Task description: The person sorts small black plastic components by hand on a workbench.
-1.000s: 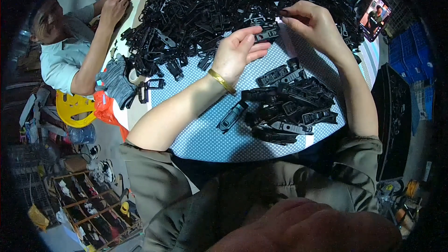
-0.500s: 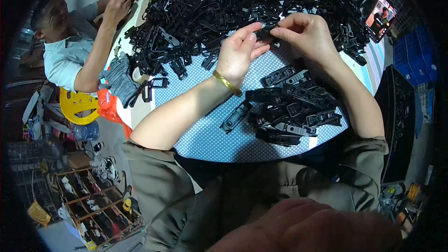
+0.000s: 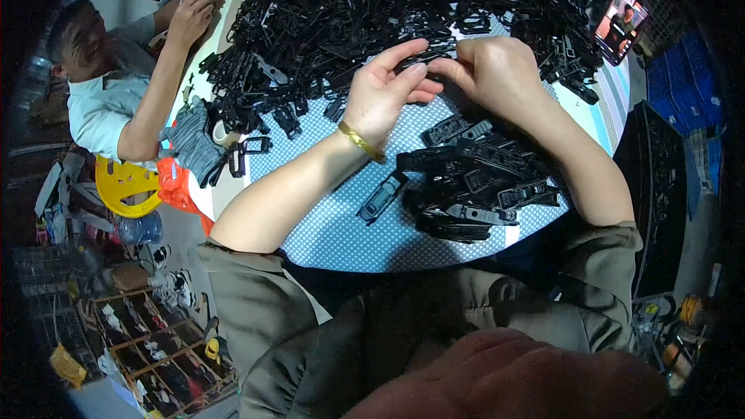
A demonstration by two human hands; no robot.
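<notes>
My left hand, with a gold bracelet at its wrist, is curled with its thumb and fingers around a small black plastic part. From the other side, the fingertips of my right hand pinch the same part. Its outline blends into the dark pile behind, and my fingers hide most of it. Below my hands, a heap of long black plastic parts lies on the dotted light-blue table cover. One separate black part lies just left of that heap.
A large pile of black plastic parts covers the table's far side. At left are a grey glove, a tape roll and a co-worker. A lit phone stands at far right; a yellow stool is beside the table.
My right hand has turned and its fingers have curled in more, covering more of the black part. My left hand keeps nearly the same pose. The whole view has shifted slightly.
</notes>
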